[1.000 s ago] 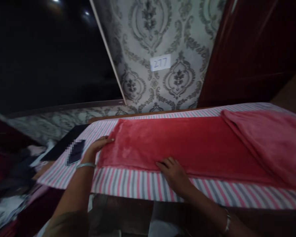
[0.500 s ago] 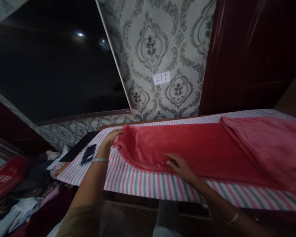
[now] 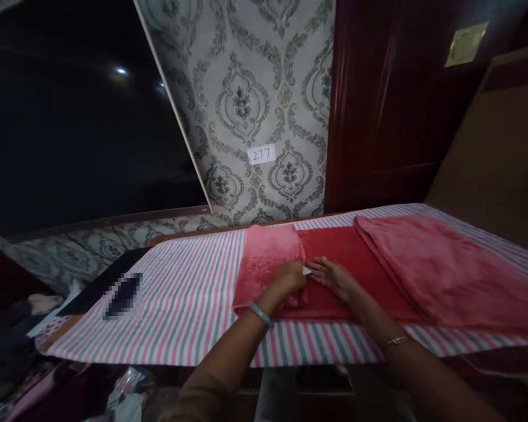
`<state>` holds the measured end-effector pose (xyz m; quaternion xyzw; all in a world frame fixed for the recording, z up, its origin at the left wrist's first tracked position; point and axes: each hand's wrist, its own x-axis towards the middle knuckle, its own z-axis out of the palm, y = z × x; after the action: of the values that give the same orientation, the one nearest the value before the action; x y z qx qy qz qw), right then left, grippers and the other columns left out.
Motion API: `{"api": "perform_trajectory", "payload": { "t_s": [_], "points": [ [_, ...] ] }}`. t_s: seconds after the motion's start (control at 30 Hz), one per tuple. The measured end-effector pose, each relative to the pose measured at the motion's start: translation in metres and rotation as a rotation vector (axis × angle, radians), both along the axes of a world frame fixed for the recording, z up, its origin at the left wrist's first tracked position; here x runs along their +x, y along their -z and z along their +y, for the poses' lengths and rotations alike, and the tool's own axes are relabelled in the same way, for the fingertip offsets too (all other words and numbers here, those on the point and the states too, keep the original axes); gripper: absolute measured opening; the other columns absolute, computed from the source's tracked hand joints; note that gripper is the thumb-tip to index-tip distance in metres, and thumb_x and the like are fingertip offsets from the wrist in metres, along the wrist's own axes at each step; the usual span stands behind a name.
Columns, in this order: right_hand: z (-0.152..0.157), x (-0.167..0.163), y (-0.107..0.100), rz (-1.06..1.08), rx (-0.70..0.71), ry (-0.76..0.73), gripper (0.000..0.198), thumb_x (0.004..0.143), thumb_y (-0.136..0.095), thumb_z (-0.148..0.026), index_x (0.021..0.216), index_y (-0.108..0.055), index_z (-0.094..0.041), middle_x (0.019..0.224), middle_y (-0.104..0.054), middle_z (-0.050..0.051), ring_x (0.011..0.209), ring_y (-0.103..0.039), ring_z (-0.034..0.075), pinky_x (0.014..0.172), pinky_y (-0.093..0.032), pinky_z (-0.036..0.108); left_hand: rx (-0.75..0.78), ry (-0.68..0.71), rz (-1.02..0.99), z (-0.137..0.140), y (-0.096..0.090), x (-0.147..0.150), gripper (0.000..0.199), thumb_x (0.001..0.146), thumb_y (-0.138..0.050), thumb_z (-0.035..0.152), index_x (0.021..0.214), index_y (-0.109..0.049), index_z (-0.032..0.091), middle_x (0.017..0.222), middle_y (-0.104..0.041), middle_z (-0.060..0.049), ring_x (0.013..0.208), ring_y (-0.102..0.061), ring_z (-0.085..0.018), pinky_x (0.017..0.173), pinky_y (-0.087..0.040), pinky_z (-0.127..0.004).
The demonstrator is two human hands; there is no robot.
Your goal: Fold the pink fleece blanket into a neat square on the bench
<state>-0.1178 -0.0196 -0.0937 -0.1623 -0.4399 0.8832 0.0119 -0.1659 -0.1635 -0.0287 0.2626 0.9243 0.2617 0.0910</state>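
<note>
Striped cloth (image 3: 185, 293), in pink, gray and white, covers the counter (image 3: 66, 327). Close by, two bare arms reach over the front edge, with a band (image 3: 261, 315) on the left wrist and a thin bracelet (image 3: 393, 342) on the right.

Both hands are on the fuzzy red blanket (image 3: 374, 264), right in front of the person. It lies long ways from left to right, across the reach of the arms. Its left end is folded over into a pink flap (image 3: 268, 252), and the left hand (image 3: 293, 276) is at that flap's right edge. Those fingers are bent, but their tips are hidden, so I can't tell if they pinch anything. The right hand (image 3: 337, 278) is loose, fingers spread, over the darker red middle, holding nothing. A small white tag (image 3: 307, 270) sticks out between the hands. Another big pink fold (image 3: 444, 275) lies to the right, nearer the right hand.

Off to the left is a dark flat thing (image 3: 127, 296), too blurry to name. Farther back are a big black screen (image 3: 88, 117), curly wallpaper (image 3: 242, 105) and a paper (image 3: 261, 154) saying 277.
</note>
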Motion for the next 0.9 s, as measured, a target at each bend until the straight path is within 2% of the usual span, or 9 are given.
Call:
{"api": "perform_trajectory", "payload": {
  "t_s": [0.07, 0.13, 0.23, 0.3, 0.5, 0.6, 0.73, 0.8, 0.9],
  "points": [
    [0.001, -0.006, 0.001, -0.009, 0.04, -0.015, 0.009, 0.094, -0.049, -0.024, 0.091, -0.058, -0.022, 0.094, -0.074, 0.009, 0.081, -0.07, 0.017, 0.085, -0.056, 0.032, -0.076, 0.021, 0.038, -0.004, 0.003, 0.01, 0.042, 0.073, -0.061, 0.008, 0.114, -0.067, 0.015, 0.1, -0.074, -0.015, 0.09, -0.069, -0.025, 0.075, -0.05, -0.031],
    [0.002, -0.017, -0.001, -0.023, 0.099, -0.034, 0.009, 0.093, -0.051, -0.025, 0.093, -0.059, -0.021, 0.088, -0.072, 0.007, 0.075, -0.069, 0.017, 0.079, -0.056, 0.031, -0.109, 0.036, 0.079, -0.01, -0.003, 0.014, 0.047, 0.079, -0.056, 0.011, 0.126, -0.061, 0.016, 0.114, -0.072, -0.016, 0.101, -0.068, -0.025, 0.082, -0.05, -0.031],
    [0.001, -0.039, -0.01, -0.003, 0.173, -0.071, 0.01, 0.091, -0.053, -0.025, 0.089, -0.061, -0.02, 0.078, -0.07, 0.005, 0.067, -0.066, 0.015, 0.071, -0.055, 0.027, -0.079, 0.04, 0.138, -0.014, -0.01, 0.018, 0.051, 0.083, -0.05, 0.012, 0.133, -0.055, 0.017, 0.122, -0.069, -0.015, 0.109, -0.066, -0.024, 0.091, -0.049, -0.032],
    [-0.001, -0.054, -0.017, 0.006, 0.191, -0.092, 0.011, 0.089, -0.054, -0.024, 0.086, -0.063, -0.019, 0.074, -0.069, 0.004, 0.063, -0.063, 0.014, 0.067, -0.054, 0.025, -0.075, 0.052, 0.158, -0.017, -0.008, 0.024, 0.056, 0.083, -0.049, 0.011, 0.138, -0.052, 0.016, 0.126, -0.067, -0.015, 0.113, -0.064, -0.024, 0.094, -0.048, -0.033],
    [-0.002, -0.094, -0.029, -0.001, 0.211, -0.111, 0.011, 0.085, -0.059, -0.019, 0.089, -0.068, -0.015, 0.071, -0.069, 0.007, 0.062, -0.065, 0.017, 0.065, -0.055, 0.028, -0.062, 0.016, 0.318, -0.025, 0.028, 0.061, 0.08, 0.076, -0.054, 0.012, 0.153, -0.031, 0.01, 0.131, -0.057, -0.02, 0.114, -0.058, -0.031, 0.096, -0.047, -0.042],
    [-0.002, -0.11, -0.03, 0.024, 0.229, -0.068, 0.027, 0.083, -0.057, -0.014, 0.107, -0.067, -0.017, 0.078, -0.072, 0.006, 0.064, -0.065, 0.018, 0.064, -0.054, 0.028, -0.082, -0.017, 0.428, -0.029, 0.053, 0.077, 0.085, 0.069, -0.059, 0.011, 0.151, -0.037, 0.015, 0.124, -0.058, -0.019, 0.109, -0.057, -0.034, 0.093, -0.047, -0.048],
    [-0.01, -0.123, -0.029, 0.059, 0.271, -0.009, 0.061, 0.078, -0.056, -0.008, 0.137, -0.054, -0.022, 0.082, -0.072, 0.001, 0.06, -0.062, 0.015, 0.061, -0.052, 0.026, -0.033, -0.073, 0.486, -0.036, 0.076, 0.075, 0.077, 0.069, -0.053, 0.002, 0.145, -0.047, 0.016, 0.122, -0.061, -0.017, 0.108, -0.057, -0.031, 0.094, -0.048, -0.047],
    [-0.015, -0.127, -0.03, 0.073, 0.304, 0.012, 0.073, 0.074, -0.054, -0.004, 0.145, -0.047, -0.021, 0.071, -0.067, -0.002, 0.05, -0.054, 0.013, 0.053, -0.048, 0.024, 0.04, -0.069, 0.52, -0.04, 0.079, 0.071, 0.073, 0.071, -0.047, -0.001, 0.142, -0.051, 0.017, 0.121, -0.062, -0.015, 0.109, -0.058, -0.029, 0.098, -0.047, -0.045],
    [-0.013, -0.129, -0.032, 0.099, 0.354, 0.072, 0.079, 0.07, -0.05, -0.001, 0.147, -0.047, -0.018, 0.058, -0.057, -0.007, 0.041, -0.041, 0.009, 0.046, -0.038, 0.019, 0.124, -0.02, 0.596, -0.04, 0.073, 0.069, 0.07, 0.074, -0.043, 0.0, 0.14, -0.053, 0.021, 0.122, -0.064, -0.012, 0.11, -0.059, -0.027, 0.099, -0.048, -0.044]
  ]
}}
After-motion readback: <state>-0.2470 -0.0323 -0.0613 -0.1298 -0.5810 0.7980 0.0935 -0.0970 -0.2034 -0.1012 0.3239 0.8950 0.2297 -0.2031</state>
